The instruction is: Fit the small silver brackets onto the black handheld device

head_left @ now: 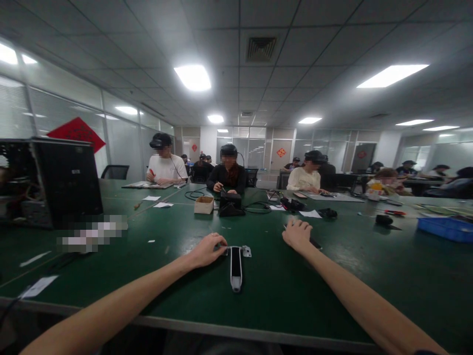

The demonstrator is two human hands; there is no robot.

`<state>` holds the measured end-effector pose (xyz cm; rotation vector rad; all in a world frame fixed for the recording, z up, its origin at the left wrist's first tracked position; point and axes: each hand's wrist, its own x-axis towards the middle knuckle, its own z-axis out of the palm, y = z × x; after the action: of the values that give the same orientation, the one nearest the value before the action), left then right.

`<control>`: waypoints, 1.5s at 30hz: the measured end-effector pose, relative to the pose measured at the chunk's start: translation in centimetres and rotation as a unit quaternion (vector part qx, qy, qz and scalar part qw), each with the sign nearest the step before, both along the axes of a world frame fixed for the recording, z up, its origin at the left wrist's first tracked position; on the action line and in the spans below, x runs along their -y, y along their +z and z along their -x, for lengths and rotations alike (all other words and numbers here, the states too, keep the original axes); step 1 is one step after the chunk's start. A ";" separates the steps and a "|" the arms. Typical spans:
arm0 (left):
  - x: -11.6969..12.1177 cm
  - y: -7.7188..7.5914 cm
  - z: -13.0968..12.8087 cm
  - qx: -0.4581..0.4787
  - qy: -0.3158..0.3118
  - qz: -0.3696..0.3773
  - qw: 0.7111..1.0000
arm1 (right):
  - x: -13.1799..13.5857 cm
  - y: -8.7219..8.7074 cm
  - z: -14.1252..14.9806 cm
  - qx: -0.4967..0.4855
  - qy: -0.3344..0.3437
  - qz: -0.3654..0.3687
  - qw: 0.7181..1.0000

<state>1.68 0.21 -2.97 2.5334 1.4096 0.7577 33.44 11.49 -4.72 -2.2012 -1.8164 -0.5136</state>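
A long device (235, 271) with a white frame, a black centre strip and metal tabs at its far end lies on the green table in front of me. My left hand (207, 250) rests at its left side, thumb and fingers closed on the left tab. Farther right, my right hand (296, 233) is palm down with bent fingers over a slim dark-handled tool (316, 243). A thin tip shows at the hand's left and the handle at its right; the middle is covered, so its exact kind is unclear.
A black computer case (70, 182) stands at the left. Across the table (166, 296) are a small open box (204, 205), a black stand (231, 204), cables and paper slips. A blue tray (445, 229) sits at the right. Several people work opposite.
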 end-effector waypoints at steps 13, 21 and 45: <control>0.0 0.0 -0.1 0.000 0.007 -0.013 1.000 | 8.7 2.1 8.4 -0.072 0.512 0.016 0.856; -0.3 -0.2 -0.1 -0.026 0.015 -0.010 0.999 | 7.9 0.7 7.9 -0.145 0.519 0.038 0.842; 0.0 0.0 -0.4 -0.003 0.017 -0.028 0.999 | 7.7 0.7 7.7 -0.185 0.524 0.071 0.829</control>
<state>2.04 0.16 -3.00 2.5613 1.4561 0.8081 25.71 3.75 -4.06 -0.9234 -2.4451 0.2750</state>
